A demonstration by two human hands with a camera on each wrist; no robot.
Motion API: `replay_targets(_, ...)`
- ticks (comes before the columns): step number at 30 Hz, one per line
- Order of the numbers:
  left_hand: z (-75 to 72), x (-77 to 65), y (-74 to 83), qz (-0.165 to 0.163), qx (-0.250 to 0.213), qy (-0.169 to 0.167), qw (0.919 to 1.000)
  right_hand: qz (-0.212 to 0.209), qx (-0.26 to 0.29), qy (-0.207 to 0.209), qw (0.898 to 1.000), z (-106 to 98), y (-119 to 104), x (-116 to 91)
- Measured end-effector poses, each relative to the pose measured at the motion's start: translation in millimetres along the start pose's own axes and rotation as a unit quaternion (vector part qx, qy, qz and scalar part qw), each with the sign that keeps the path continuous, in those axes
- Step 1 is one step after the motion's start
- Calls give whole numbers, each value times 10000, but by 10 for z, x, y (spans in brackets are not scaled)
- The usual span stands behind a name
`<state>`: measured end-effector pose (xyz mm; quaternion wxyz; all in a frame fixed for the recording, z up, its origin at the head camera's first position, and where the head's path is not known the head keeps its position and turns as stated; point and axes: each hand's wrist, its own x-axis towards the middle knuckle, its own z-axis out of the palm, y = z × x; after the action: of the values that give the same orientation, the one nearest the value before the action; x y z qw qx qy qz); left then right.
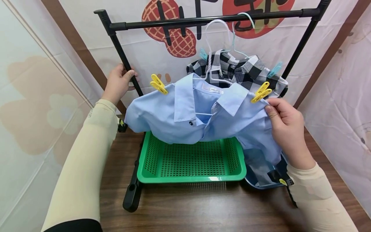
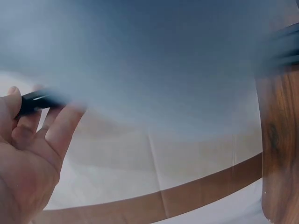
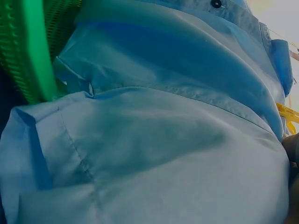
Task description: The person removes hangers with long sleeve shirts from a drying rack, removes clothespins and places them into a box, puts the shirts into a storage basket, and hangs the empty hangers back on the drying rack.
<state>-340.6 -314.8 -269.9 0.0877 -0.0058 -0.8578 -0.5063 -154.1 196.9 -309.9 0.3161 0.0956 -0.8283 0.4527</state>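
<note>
Two grips: my left hand is holding the rack, upper left, my right hand pinching the shirt, right; overpulling could be unseating the nearer yellow clip.

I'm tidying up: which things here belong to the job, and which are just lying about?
Belonging: blue shirt, pinched by right hand; black rack, gripped by left hand; white hanger; yellow pegs.

Apparently idle: checked shirt; green basket; blue tub.

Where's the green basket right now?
In the head view, the green basket sits low in the centre, just below the light-blue shirt and left of the blue container.
</note>
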Motion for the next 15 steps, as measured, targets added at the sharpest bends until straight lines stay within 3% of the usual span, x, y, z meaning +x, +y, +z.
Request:
replay_targets(6, 26, -5, 32, -47, 176, 69, 9998, -232, -82, -84, 9997, 79, 66, -52)
replay_targets(15, 7, 9, -16, -14, 178, 10, 9998, -145, -45, -146, 9998, 130, 171, -185)
